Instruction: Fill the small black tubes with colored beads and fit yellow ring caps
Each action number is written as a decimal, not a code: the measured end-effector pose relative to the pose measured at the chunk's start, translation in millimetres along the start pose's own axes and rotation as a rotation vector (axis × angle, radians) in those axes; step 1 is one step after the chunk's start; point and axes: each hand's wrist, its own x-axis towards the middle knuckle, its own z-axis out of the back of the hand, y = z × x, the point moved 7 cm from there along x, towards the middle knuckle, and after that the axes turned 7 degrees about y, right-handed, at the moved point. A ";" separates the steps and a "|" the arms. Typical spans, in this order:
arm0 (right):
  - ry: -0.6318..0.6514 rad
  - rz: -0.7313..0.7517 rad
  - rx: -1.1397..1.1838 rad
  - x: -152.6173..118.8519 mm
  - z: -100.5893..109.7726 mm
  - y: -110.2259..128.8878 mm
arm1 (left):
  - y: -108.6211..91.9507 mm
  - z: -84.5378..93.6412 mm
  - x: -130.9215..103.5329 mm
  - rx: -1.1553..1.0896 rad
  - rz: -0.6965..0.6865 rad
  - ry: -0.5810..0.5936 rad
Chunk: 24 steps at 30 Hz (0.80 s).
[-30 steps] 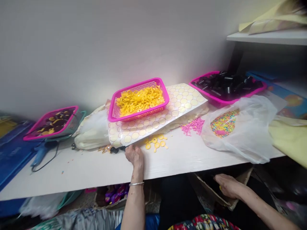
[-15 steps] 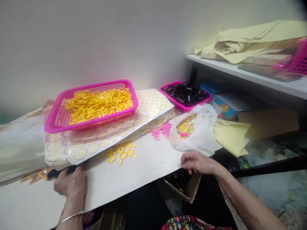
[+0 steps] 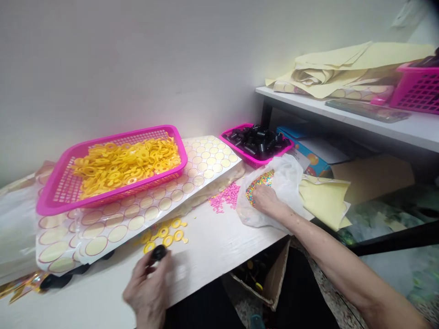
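My left hand [image 3: 149, 278] grips a small round black piece [image 3: 158, 252] between its fingers, over the front of the white table [image 3: 202, 251]. Just beyond it lie several yellow ring-shaped pieces [image 3: 168, 235]. My right hand [image 3: 267, 199] reaches into the white plastic bag [image 3: 286, 176], its fingertips among the multicoloured beads [image 3: 260, 179]. Those fingers are bent, and what they hold, if anything, is hidden. Small pink pieces [image 3: 226, 197] are scattered left of the bag.
A pink basket of yellow pieces [image 3: 181, 157] rests on sticker sheets [image 3: 159, 204]. Behind the bag is a pink basket of black parts [image 3: 259, 163]. At the right stands a shelf [image 3: 356, 114]. An open cardboard box [image 3: 274, 276] sits below the table edge.
My left hand has moved right from the edge of the sheets, now with the black piece in its fingers. My right hand has gone from the table's front edge up into the bag.
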 end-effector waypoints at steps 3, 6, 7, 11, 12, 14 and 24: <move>0.004 0.023 0.091 16.3 -0.1 0.3 | -38.7 -58.8 -18.6 -0.081 -0.067 0.242; -0.022 0.045 0.220 23.8 2.1 -8.6 | -72.5 -109.7 -36.0 -0.161 -0.077 0.480; -0.030 0.053 0.266 23.4 2.5 -12.6 | -81.2 -124.3 -41.3 -0.194 -0.062 0.555; -0.059 0.076 0.544 13.1 0.9 -26.7 | -106.6 -171.8 -57.5 -0.335 0.002 0.781; -0.071 0.086 0.681 10.0 0.5 -29.2 | -110.9 -182.1 -60.3 -0.367 0.014 0.821; -0.101 0.112 0.951 4.7 0.8 -32.7 | -116.7 -200.4 -63.8 -0.414 0.035 0.865; -0.122 -0.041 0.345 -5.3 6.5 -32.6 | -127.7 -234.2 -66.5 -0.375 -0.037 0.887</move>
